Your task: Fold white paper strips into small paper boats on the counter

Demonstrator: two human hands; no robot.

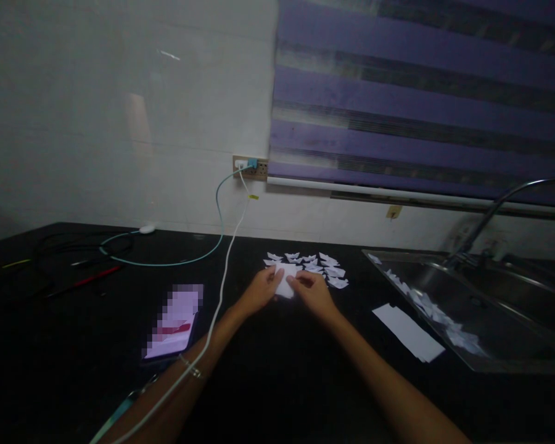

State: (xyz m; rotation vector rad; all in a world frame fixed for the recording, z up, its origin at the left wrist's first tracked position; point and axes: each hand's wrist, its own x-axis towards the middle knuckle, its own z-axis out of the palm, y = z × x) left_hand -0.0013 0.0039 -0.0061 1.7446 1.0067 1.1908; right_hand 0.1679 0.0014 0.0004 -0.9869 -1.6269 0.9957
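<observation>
Between my two hands is a small white piece of folded paper, held up over the black countertop. My left hand pinches its left edge, thumb on the near face. On the other side, my right hand grips the right edge with thumb and fingertips. Just behind the hands lie several small folded paper boats in loose rows, partly hidden by the hands and the paper. To the right of my right arm rests a stack of white paper sheets.
A lit phone lies left of my left arm. A white cable runs from the wall socket across that forearm. At right is a steel sink with a tap; more folded paper lines its left edge.
</observation>
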